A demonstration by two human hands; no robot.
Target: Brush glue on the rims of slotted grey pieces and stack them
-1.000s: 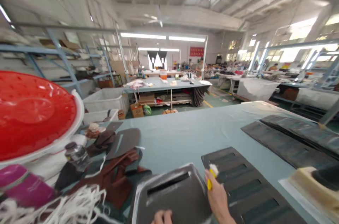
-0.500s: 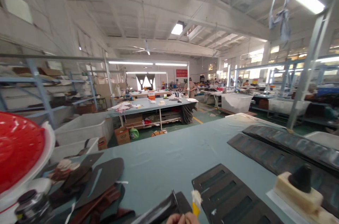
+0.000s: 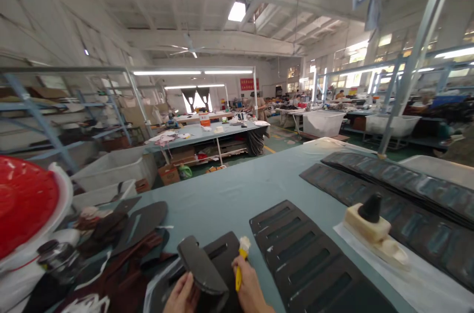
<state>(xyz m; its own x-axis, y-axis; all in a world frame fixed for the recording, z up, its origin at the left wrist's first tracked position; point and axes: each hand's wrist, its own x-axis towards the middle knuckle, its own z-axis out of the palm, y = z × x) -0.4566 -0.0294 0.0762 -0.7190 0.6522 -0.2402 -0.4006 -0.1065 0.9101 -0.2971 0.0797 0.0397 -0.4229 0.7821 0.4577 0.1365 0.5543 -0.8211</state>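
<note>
At the bottom edge, my left hand (image 3: 182,295) grips a dark grey slotted leather piece (image 3: 207,266) that is folded up off the table. My right hand (image 3: 249,284) is closed on a small yellow-handled brush (image 3: 241,257) with a white tip, held right beside that piece. Both hands sit over the pale blue table (image 3: 229,194). Just to the right lies a row of overlapping dark slotted pieces (image 3: 296,249).
A red basin on a white tub (image 3: 25,209) and a pile of brown and dark leather scraps (image 3: 118,249) crowd the left. A cream block with a black knob (image 3: 370,226) sits on white paper at right, before long dark strips (image 3: 400,179). Distant workbenches have people.
The camera has tilted up and then settled. The slotted piece, flat on the table a second ago, is now folded upward in my left hand; the brush stays in my right.
</note>
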